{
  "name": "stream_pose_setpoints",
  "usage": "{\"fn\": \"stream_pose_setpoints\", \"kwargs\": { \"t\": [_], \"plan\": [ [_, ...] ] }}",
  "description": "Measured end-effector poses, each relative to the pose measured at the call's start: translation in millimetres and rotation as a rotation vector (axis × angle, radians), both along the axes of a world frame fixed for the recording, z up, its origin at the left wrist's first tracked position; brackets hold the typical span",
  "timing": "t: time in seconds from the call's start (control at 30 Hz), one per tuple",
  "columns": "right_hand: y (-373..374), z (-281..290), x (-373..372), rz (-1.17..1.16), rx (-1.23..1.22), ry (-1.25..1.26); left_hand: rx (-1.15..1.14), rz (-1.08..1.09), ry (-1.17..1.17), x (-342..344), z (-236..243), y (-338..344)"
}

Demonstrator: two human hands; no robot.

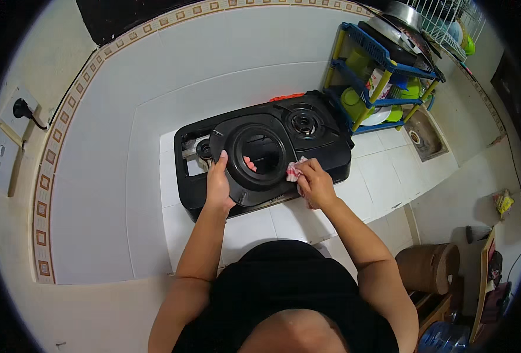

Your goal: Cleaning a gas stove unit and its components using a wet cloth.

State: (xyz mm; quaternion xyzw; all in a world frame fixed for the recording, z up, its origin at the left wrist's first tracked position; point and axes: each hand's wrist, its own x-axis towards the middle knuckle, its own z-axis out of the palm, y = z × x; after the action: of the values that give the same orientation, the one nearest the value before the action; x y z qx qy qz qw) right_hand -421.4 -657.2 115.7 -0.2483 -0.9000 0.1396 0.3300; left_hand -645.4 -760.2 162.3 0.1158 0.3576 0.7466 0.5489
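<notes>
A black two-burner gas stove sits on white tiles, its left burner exposed in an opening and its right burner in place. My left hand grips a black panel with a round hole, lifted over the stove's left side; some of its fingers show through the hole. My right hand is closed on a crumpled pink-and-white cloth at the panel's right edge. Whether the cloth touches the panel's face is hard to tell.
A blue tiered rack of pans and green dishes stands back right, beside a small steel sink. A wall socket with a black plug is at left. A brown bin stands on the lower right. An orange item lies behind the stove.
</notes>
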Motion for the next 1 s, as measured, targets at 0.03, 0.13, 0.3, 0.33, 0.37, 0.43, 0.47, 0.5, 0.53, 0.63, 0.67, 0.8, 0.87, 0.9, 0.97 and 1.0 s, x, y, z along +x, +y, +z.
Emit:
{"fn": "stream_pose_setpoints", "kwargs": {
  "t": [0.03, 0.13, 0.3, 0.33, 0.37, 0.43, 0.47, 0.5, 0.53, 0.63, 0.67, 0.8, 0.87, 0.9, 0.97, 1.0],
  "plan": [
    [-1.1, 0.4, -4.8, -0.087, -0.059, 0.024, -0.001, 0.001, 0.0, 1.0, -2.5, -0.3],
    [-19.6, 6.8, -20.9, -0.111, -0.075, 0.171, 0.096, 0.05, 0.063, 2.7, -12.3, 1.1],
    [-42.7, 32.2, -40.9, 0.097, 0.006, 0.13, 0.075, -0.003, 0.11, 19.6, -8.9, 1.9],
    [-36.8, 33.9, -41.2, 0.086, 0.049, 0.161, 0.085, 0.021, 0.117, 22.4, -6.8, 0.5],
    [-31.2, 34.7, -40.3, 0.076, 0.092, 0.192, 0.096, 0.046, 0.124, 23.8, -3.9, -2.1],
    [-15.1, 22.9, -30.6, -0.009, 0.056, 0.211, 0.117, 0.056, 0.136, 25.7, 1.1, -5.0],
    [-6.5, 15.3, -26.5, -0.092, 0.017, 0.229, 0.136, 0.067, 0.148, 26.7, 2.6, -5.7],
    [-0.9, 15.2, -27.1, -0.122, -0.052, 0.319, 0.139, 0.069, 0.149, 26.2, 1.6, -6.9],
    [4.5, 14.8, -28.7, -0.183, -0.069, 0.367, 0.139, 0.04, 0.155, 25.3, 0.0, -7.8],
    [16.1, 24.8, -38.4, -0.285, -0.084, 0.4, 0.125, 0.027, 0.15, 28.6, 4.8, -8.6],
    [17.8, 29.5, -43.9, -0.297, -0.111, 0.41, 0.079, -0.006, 0.182, 29.9, 8.5, -9.1],
    [1.4, 59.5, -66.9, -0.184, -0.06, 0.349, 0.096, -0.084, 0.227, 31.7, -2.9, -9.6],
    [-12.4, 63.6, -74.3, -0.078, -0.043, 0.291, 0.14, -0.058, 0.214, 34.4, -7.5, -6.6],
    [-18.6, 62.4, -76.4, -0.03, -0.039, 0.268, 0.089, 0.012, 0.181, 39.9, 8.0, -8.2],
    [-32.6, 57.7, -76.5, 0.085, 0.011, 0.201, 0.075, -0.001, 0.23, 23.3, -19.6, -6.8],
    [-38.0, 52.5, -76.0, 0.128, 0.048, 0.216, 0.052, 0.018, 0.254, 22.5, -17.1, -8.1]
  ]
}}
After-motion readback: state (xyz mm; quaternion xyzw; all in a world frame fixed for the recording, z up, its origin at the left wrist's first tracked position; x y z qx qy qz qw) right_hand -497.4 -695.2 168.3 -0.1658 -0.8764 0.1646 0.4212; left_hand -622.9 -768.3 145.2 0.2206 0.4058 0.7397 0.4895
